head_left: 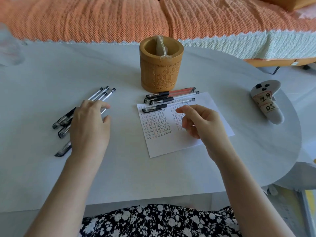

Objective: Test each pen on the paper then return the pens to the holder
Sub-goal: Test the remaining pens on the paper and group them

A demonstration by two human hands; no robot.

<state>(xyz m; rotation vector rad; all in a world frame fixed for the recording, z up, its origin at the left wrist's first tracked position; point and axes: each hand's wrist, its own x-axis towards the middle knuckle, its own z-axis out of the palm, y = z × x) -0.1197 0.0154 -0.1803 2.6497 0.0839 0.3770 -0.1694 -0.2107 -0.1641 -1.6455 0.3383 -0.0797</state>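
The person wore a near-black garment (pixel 160 221) printed all over with small white and pale grey flowers and leafy sprigs. The left forearm (pixel 68 185) and right forearm (pixel 248 185) were bare, as were the left hand (pixel 89 124) and right hand (pixel 201 122).

Bright, diffuse daylight, evenly spread over the white worktop (pixel 153 168). Shadows faint and soft-edged, clearest under the right hand (pixel 201 124) on the paper (pixel 171 146). Wide-angle distortion bows the worktop's far and right edges. Far left corner smeared, out of focus; left hand (pixel 89 124) fingertips slightly blurred.
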